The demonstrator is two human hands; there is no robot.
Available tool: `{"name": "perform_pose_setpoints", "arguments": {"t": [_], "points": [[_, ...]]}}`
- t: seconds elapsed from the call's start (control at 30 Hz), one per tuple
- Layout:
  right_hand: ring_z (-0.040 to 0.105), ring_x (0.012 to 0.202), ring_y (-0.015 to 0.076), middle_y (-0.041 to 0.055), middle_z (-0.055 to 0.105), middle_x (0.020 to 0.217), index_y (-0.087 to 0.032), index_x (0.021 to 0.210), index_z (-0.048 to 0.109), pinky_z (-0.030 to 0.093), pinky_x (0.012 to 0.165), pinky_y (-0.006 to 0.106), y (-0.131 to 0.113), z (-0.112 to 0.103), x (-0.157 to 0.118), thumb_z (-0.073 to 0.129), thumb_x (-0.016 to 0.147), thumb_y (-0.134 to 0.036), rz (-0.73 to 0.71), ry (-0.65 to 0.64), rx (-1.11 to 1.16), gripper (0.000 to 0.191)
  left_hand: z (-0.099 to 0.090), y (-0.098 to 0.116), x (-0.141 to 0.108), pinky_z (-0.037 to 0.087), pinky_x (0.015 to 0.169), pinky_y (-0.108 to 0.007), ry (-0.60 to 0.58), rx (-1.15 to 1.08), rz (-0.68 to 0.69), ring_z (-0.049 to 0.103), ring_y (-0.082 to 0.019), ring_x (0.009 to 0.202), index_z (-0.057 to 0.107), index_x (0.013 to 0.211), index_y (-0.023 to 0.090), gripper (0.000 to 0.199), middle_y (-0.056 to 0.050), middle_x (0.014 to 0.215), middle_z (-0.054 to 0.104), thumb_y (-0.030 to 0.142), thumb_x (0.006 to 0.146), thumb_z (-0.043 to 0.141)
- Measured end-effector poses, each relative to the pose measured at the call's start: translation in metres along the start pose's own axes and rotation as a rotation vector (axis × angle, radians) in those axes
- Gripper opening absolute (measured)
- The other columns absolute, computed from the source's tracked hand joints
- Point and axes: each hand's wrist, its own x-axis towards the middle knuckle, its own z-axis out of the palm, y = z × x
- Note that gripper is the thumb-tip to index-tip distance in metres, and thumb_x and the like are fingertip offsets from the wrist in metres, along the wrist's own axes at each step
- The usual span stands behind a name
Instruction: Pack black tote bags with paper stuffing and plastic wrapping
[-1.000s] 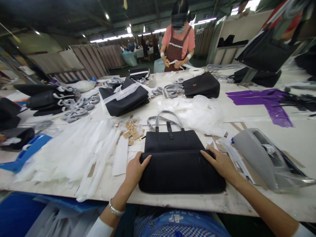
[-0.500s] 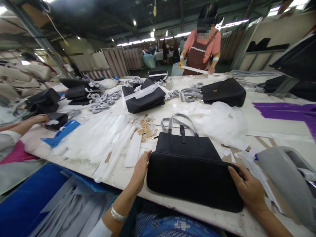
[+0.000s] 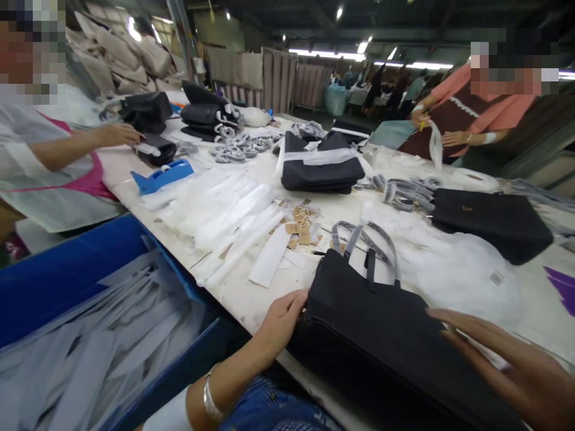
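Observation:
A black handbag (image 3: 372, 311) lies tilted at the table's near edge, its base towards me. Its two handles (image 3: 359, 239), wrapped in clear plastic, stand up at the far side. My left hand (image 3: 281, 326) grips the bag's left end, with the fingertips partly hidden at its edge. At the bag's right side is my right hand (image 3: 507, 365), fingers stretched out; I cannot tell how firmly it touches the bag. Brown tags with strings (image 3: 303, 224) and a white paper strip (image 3: 271, 255) lie just beyond the bag.
White plastic sheets (image 3: 220, 203) cover the left of the table (image 3: 233, 293). Black bags (image 3: 321, 170) stand farther back. A blue bin (image 3: 76, 257) with pale strips sits at left. One co-worker's hand (image 3: 119, 134) touches a black item; another person holds yellow-handled scissors (image 3: 423, 124).
The view has swung left, showing more of the bin. The handbag has turned, its right end nearer me. My right hand's fingers have loosened from its corner and straightened.

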Motion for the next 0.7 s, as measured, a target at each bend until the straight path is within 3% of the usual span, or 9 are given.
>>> {"name": "perform_pose_setpoints", "arguments": {"t": [0.1, 0.17, 0.23, 0.33, 0.4, 0.47, 0.53, 0.6, 0.7], "points": [[0.056, 0.125, 0.0268, 0.0035, 0.054, 0.143, -0.034, 0.138, 0.053, 0.051, 0.104, 0.043, -0.048, 0.015, 0.087, 0.052, 0.094, -0.033, -0.353, -0.243, 0.028, 0.044, 0.000, 0.005, -0.005, 0.049, 0.092, -0.035, -0.019, 0.069, 0.023, 0.064, -0.024, 0.094, 0.074, 0.106, 0.020, 0.050, -0.004, 0.097, 0.073, 0.048, 0.099, 0.033], [0.044, 0.137, 0.0256, 0.0051, 0.047, 0.149, -0.031, 0.142, 0.048, 0.042, 0.111, 0.045, -0.076, 0.035, 0.131, 0.050, 0.096, -0.026, -0.520, -0.422, 0.095, 0.047, -0.001, 0.012, -0.009, 0.050, 0.087, -0.032, -0.051, 0.097, 0.062, 0.065, -0.022, 0.090, 0.074, 0.103, 0.020, 0.047, -0.005, 0.095, 0.073, 0.043, 0.100, 0.033], [0.039, 0.140, 0.0247, 0.0057, 0.053, 0.144, -0.030, 0.141, 0.049, 0.033, 0.116, 0.049, -0.094, 0.054, 0.161, 0.050, 0.096, -0.024, -0.635, -0.592, 0.160, 0.046, -0.003, 0.019, -0.011, 0.050, 0.085, -0.029, -0.106, 0.124, 0.109, 0.066, -0.021, 0.087, 0.073, 0.102, 0.020, 0.042, -0.005, 0.094, 0.073, 0.038, 0.100, 0.034], [0.052, 0.128, 0.0221, 0.0058, 0.066, 0.123, -0.026, 0.126, 0.060, 0.026, 0.119, 0.052, -0.099, 0.070, 0.182, 0.053, 0.095, -0.024, -0.695, -0.745, 0.243, 0.032, -0.011, 0.024, -0.013, 0.050, 0.082, -0.027, -0.199, 0.160, 0.136, 0.067, -0.020, 0.086, 0.071, 0.105, 0.020, 0.036, -0.006, 0.094, 0.073, 0.034, 0.099, 0.038], [0.062, 0.111, 0.0209, 0.0053, 0.070, 0.104, -0.023, 0.106, 0.065, 0.029, 0.117, 0.050, -0.093, 0.072, 0.186, 0.059, 0.091, -0.025, -0.689, -0.734, 0.314, 0.016, -0.019, 0.021, -0.012, 0.050, 0.086, -0.026, -0.265, 0.151, 0.147, 0.068, -0.020, 0.092, 0.070, 0.112, 0.020, 0.037, -0.007, 0.101, 0.074, 0.031, 0.100, 0.037], [0.066, 0.094, 0.0203, 0.0035, 0.068, 0.085, -0.021, 0.089, 0.063, 0.038, 0.111, 0.048, -0.086, 0.072, 0.185, 0.062, 0.088, -0.022, -0.670, -0.641, 0.410, 0.003, -0.027, 0.011, -0.009, 0.049, 0.088, -0.026, -0.326, 0.151, 0.147, 0.068, -0.020, 0.096, 0.070, 0.113, 0.021, 0.037, -0.006, 0.104, 0.074, 0.030, 0.100, 0.036], [0.065, 0.079, 0.0191, 0.0015, 0.061, 0.070, -0.020, 0.078, 0.059, 0.047, 0.100, 0.046, -0.082, 0.071, 0.181, 0.057, 0.087, -0.017, -0.638, -0.529, 0.495, 0.009, -0.032, -0.003, -0.003, 0.050, 0.082, -0.025, -0.358, 0.183, 0.112, 0.069, -0.020, 0.089, 0.073, 0.104, 0.021, 0.036, -0.005, 0.095, 0.075, 0.031, 0.100, 0.039], [0.062, 0.069, 0.0175, 0.0007, 0.056, 0.062, -0.020, 0.072, 0.055, 0.052, 0.089, 0.042, -0.082, 0.073, 0.178, 0.051, 0.087, -0.014, -0.612, -0.471, 0.532, 0.016, -0.032, -0.018, 0.007, 0.049, 0.073, -0.025, -0.337, 0.219, 0.036, 0.069, -0.019, 0.077, 0.075, 0.092, 0.022, 0.036, -0.003, 0.082, 0.074, 0.032, 0.099, 0.041], [0.061, 0.067, 0.0183, 0.0023, 0.056, 0.063, -0.019, 0.074, 0.056, 0.053, 0.083, 0.041, -0.085, 0.079, 0.178, 0.051, 0.090, -0.020, -0.614, -0.485, 0.522, 0.017, -0.023, -0.035, 0.025, 0.048, 0.069, -0.027, -0.216, 0.247, -0.023, 0.068, -0.021, 0.077, 0.073, 0.095, 0.021, 0.030, -0.004, 0.084, 0.074, 0.039, 0.095, 0.049]]}}
